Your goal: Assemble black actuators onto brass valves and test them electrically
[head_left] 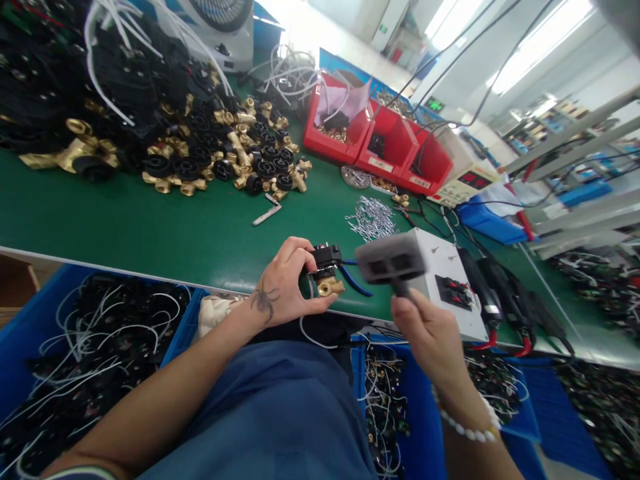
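My left hand is closed around a brass valve with a black housing on top, at the front edge of the green bench. Thumb and fingers grip it from the left, hiding part of it. My right hand grips the handle of a hammer, whose blocky grey head is raised to the right of the valve and smeared by motion. Blue-handled pliers lie just behind the valve, partly covered. A white tube hangs below the left hand.
Brass valves with black caps are heaped at the back left. Small metal clips and an L-shaped metal piece lie on the bench. Red bins stand behind; a white box sits right. Blue crates are below.
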Demonstrator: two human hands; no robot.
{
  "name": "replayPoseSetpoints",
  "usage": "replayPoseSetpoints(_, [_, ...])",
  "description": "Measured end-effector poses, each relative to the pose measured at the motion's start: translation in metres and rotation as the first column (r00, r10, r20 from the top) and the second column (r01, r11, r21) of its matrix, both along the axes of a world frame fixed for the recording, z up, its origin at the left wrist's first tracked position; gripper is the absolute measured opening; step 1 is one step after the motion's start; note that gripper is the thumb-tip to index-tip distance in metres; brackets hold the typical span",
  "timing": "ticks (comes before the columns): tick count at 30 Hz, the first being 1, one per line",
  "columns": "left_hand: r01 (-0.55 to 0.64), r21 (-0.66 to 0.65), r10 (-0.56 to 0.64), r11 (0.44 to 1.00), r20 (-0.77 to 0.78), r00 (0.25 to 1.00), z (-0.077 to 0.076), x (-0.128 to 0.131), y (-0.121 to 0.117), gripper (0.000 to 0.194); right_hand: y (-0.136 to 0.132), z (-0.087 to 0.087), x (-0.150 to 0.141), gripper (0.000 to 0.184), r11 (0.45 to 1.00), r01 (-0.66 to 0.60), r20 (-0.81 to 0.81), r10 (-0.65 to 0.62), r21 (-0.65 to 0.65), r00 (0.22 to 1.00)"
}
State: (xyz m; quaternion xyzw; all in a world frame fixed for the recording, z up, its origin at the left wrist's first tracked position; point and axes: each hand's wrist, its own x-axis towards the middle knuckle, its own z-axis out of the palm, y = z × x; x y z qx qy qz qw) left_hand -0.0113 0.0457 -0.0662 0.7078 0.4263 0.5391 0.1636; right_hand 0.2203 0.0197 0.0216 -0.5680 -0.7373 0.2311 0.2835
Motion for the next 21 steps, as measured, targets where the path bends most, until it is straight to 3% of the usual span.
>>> replayPoseSetpoints(2, [0.007, -0.008, -0.007, 1.000, 0.000, 1.000, 0.000, 0.000, 0.000, 0.043, 0.000, 0.001, 0.002, 0.052, 0.989, 0.097, -0.188, -0.075, 0.113, 0.979])
replayPoseSetpoints(4, [0.013, -0.010, -0.013, 1.000, 0.010, 1.000, -0.001, 0.000, 0.000, 0.043, 0.000, -0.001, 0.001, 0.051, 0.982, 0.121, -0.255, -0.080, 0.147, 0.964])
replayPoseSetpoints(8, [0.006, 0.004, -0.006, 1.000, 0.019, 1.000, 0.000, 0.000, 0.000, 0.043, 0.001, -0.002, -0.003, 0.052, 0.998, -0.062, 0.051, 0.064, -0.028, 0.997])
replayPoseSetpoints(10, [0.001, 0.008, -0.001, 1.000, 0.011, 1.000, 0.000, 0.000, 0.000, 0.043, 0.002, 0.002, -0.001, 0.053, 0.997, -0.077, 0.123, 0.080, -0.028, 0.989])
replayPoseSetpoints(13, [0.008, 0.009, -0.008, 1.000, -0.001, 1.000, 0.000, 0.000, 0.000, 0.043, 0.001, 0.006, 0.003, 0.051, 0.985, 0.068, -0.169, -0.041, 0.161, 0.985])
replayPoseSetpoints(15, [0.014, 0.011, -0.014, 1.000, 0.000, 1.000, 0.000, 0.000, 0.000, 0.043, 0.001, 0.005, 0.003, 0.051, 0.974, 0.124, -0.274, -0.069, 0.189, 0.959])
replayPoseSetpoints(19, [0.000, 0.031, 0.000, 1.000, 0.010, 1.000, -0.002, 0.001, 0.000, 0.041, 0.002, -0.001, -0.003, 0.057, 0.994, -0.045, 0.142, 0.058, -0.097, 0.988])
replayPoseSetpoints(21, [-0.007, 0.021, 0.006, 1.000, 0.013, 1.000, -0.002, 0.002, 0.000, 0.042, 0.004, 0.001, -0.007, 0.058, 0.986, -0.050, 0.163, 0.076, -0.161, 0.984])
